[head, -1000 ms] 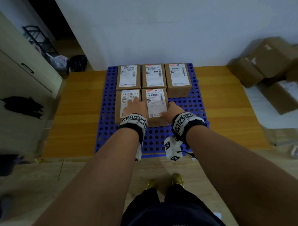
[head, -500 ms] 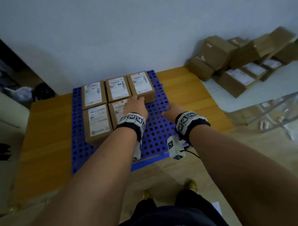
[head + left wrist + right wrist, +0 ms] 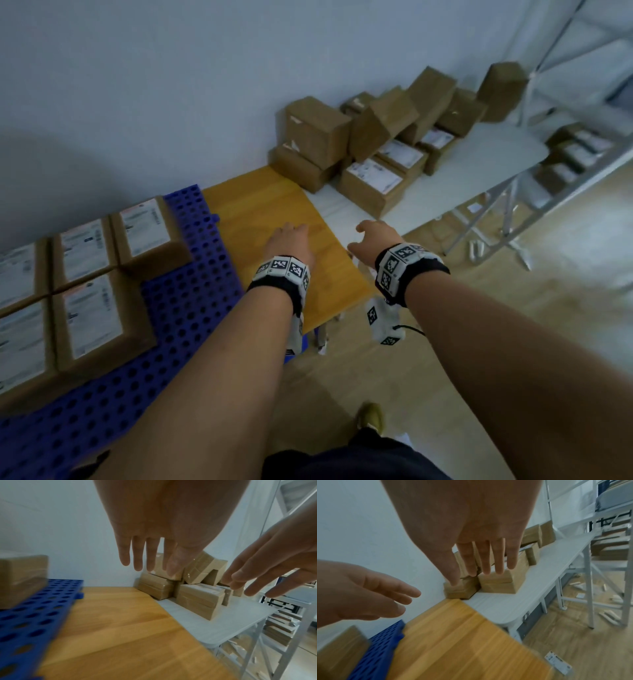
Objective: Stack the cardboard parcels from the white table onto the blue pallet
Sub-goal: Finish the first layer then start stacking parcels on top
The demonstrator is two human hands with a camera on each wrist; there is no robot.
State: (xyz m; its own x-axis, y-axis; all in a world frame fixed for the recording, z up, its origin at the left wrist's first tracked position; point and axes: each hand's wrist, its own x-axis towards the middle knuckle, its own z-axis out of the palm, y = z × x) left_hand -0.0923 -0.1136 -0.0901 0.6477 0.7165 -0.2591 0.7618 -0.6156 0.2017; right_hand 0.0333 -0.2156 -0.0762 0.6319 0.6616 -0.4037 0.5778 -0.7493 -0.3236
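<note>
Several labelled cardboard parcels (image 3: 92, 274) sit side by side on the blue pallet (image 3: 178, 329) at the left. More parcels (image 3: 373, 185) are heaped against the wall on the white table (image 3: 479, 161) at the right. Both my hands hover empty over the wooden table (image 3: 260, 205), between pallet and heap. My left hand (image 3: 291, 236) has its fingers (image 3: 137, 553) straight and spread. My right hand (image 3: 373, 233) reaches with loose straight fingers (image 3: 484, 559) toward the heap (image 3: 496, 582).
The wall runs close behind both tables. A metal rack (image 3: 565, 147) with more boxes stands at the far right. The white table's folding legs (image 3: 493, 226) and small scraps are on the wooden floor (image 3: 513, 308). My feet (image 3: 371, 414) stand near the wooden table's front edge.
Both hands have let go of the front middle parcel on the pallet and swung right, empty, toward the white table. The head view turned right with them.
</note>
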